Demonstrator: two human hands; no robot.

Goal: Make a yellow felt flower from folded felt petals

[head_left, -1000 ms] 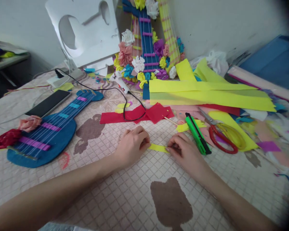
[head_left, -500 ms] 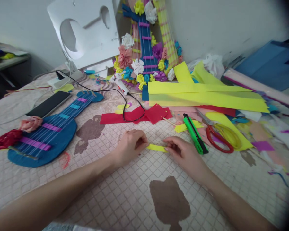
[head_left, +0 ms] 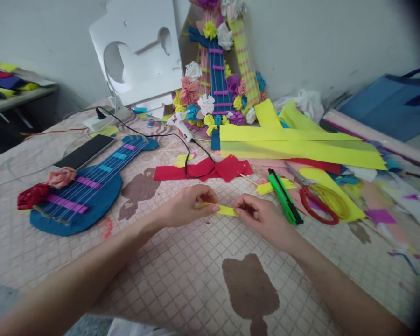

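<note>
A short strip of yellow crepe paper (head_left: 227, 211) is stretched between my two hands, just over the quilted tablecloth. My left hand (head_left: 187, 204) pinches it near one end, and a bit of the strip shows inside the curled fingers. The other end is pinched by my right hand (head_left: 262, 217). To the right of that hand lies a green box cutter (head_left: 283, 198). Red-handled scissors (head_left: 318, 205) rest beyond the cutter. Behind my hands is a piece of red crepe paper (head_left: 199, 170), with a black cord lying across it.
A blue paper guitar (head_left: 91, 193) with paper roses lies at left, beside a phone (head_left: 86, 151). A white glue gun (head_left: 180, 126) stands behind. Long yellow crepe sheets (head_left: 301, 144) and paper scraps cover the right side. Flower-decorated guitars (head_left: 220, 84) lean at the back wall.
The view has shifted a little, so the table things sit further right and lower. My left hand has turned, now showing more of the yellow strip within its fingers. Both hands keep their hold.
</note>
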